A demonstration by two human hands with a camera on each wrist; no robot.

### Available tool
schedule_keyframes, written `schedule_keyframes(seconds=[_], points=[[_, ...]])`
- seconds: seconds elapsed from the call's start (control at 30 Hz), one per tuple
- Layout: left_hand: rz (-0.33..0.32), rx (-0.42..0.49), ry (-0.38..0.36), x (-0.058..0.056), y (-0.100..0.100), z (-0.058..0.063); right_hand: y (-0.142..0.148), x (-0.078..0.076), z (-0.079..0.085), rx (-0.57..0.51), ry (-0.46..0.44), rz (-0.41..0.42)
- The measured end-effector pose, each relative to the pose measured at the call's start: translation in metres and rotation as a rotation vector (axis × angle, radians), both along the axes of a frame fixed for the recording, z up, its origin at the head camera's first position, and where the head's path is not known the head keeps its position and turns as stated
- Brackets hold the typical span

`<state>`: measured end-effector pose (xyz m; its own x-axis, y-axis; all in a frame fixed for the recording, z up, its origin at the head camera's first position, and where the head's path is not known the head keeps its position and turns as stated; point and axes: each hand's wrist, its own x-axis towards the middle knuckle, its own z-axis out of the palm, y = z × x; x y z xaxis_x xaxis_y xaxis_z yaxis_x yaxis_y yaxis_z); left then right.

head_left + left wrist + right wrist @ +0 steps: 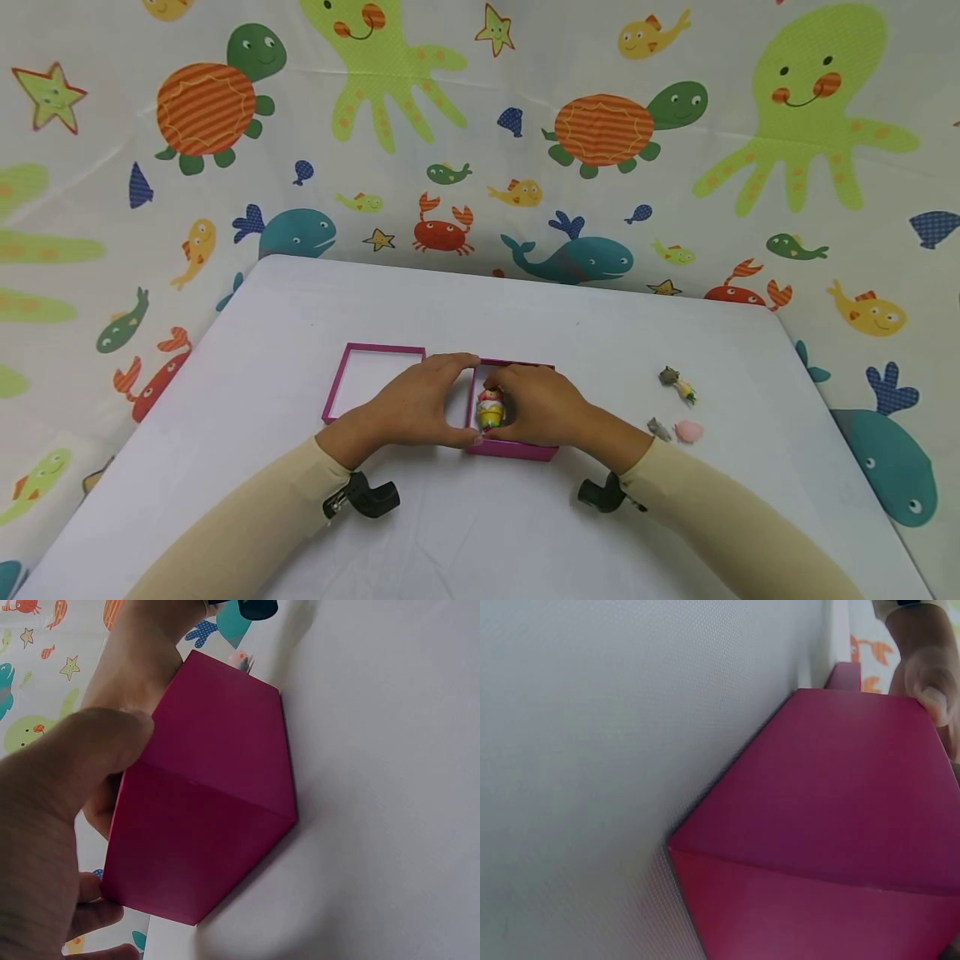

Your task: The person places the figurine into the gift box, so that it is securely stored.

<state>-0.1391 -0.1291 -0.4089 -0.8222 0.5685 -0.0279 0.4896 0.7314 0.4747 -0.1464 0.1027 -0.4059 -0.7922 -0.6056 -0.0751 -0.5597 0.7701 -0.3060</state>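
A magenta open box (513, 451) with a white inside rests on the white table. My left hand (420, 400) holds its left side, thumb by the near corner and fingers at the far one. In the left wrist view, that thumb lies on the rim of the box (217, 742). Inside the box, at its left, is a small figurine (491, 410) in red, white and yellow. My right hand (543, 404) reaches over the box and holds the figurine between thumb and fingers. The right wrist view shows the box's outer walls (840, 780); the figurine is hidden there.
A shallow magenta-rimmed lid (386, 347) lies left of the box, partly behind my left hand. To the right lie a grey-headed figurine (678, 383), a small grey figurine (657, 429) and a pink one (688, 431). A sea-animal cloth (465, 108) hangs behind the table.
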Motion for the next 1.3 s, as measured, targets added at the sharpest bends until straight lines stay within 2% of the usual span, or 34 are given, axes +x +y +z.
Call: schedule_keyframes(seconds=[0.5,0.93,1.3], points=[[0.003,0.002,0.007,-0.001,0.001,-0.001,-0.004,-0.002,-0.004,0.041,0.020,0.017],[-0.009,0.001,0.016,-0.002,0.000,-0.002,0.000,0.000,0.002,0.001,0.000,0.013],[-0.001,-0.017,0.009,-0.002,0.001,-0.002,0.015,0.001,0.014,-0.022,-0.008,-0.032]])
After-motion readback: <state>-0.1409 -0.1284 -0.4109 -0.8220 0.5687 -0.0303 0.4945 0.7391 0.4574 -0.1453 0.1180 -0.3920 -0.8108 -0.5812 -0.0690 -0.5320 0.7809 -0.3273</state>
